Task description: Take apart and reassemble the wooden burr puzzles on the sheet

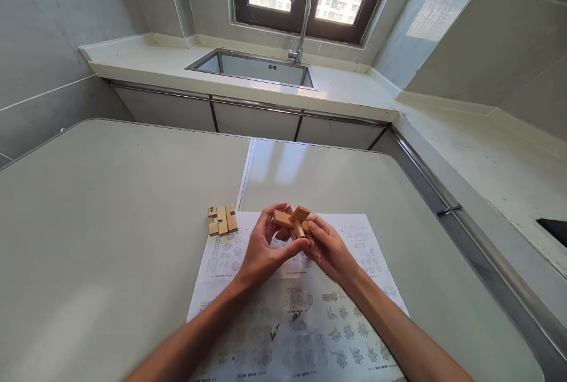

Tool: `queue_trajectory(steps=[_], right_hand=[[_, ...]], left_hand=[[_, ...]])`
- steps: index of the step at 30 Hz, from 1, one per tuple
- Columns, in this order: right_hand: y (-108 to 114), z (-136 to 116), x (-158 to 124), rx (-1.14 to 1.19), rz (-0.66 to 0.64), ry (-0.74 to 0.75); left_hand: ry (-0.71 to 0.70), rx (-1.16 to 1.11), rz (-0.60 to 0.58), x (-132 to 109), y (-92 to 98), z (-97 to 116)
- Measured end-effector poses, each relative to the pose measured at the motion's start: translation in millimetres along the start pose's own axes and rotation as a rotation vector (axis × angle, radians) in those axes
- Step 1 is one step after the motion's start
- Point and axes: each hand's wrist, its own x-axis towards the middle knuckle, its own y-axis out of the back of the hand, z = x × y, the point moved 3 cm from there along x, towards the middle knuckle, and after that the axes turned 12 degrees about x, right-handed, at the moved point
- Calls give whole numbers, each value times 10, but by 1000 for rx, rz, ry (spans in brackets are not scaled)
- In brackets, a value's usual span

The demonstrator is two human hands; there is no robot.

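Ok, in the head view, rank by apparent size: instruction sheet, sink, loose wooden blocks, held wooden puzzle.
1. instruction sheet
2. sink, though farther off
3. held wooden puzzle and loose wooden blocks: alike, unranked

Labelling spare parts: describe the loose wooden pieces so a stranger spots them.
On the grey table lies a printed sheet. Just off its upper-left corner sit the loose wooden pieces. Unlike the crossed wooden puzzle held by the left hand and right hand, they lie flat, side by side, untouched.
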Motion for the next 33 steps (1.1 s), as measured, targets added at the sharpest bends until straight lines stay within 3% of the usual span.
queue_trajectory(steps=[7, 13, 23, 33], right_hand=[[-60, 31, -11, -111, -111, -20], [-32, 50, -13, -145, -146, -74], [13, 105, -31, 57, -167, -247], [47, 75, -13, 246, -178, -204]], left_hand=[[35, -41, 15, -10, 22, -15], [45, -73, -41, 6, 22, -24], [21, 63, -56, -16, 15, 31], [-35, 151, -73, -15, -55, -86]])
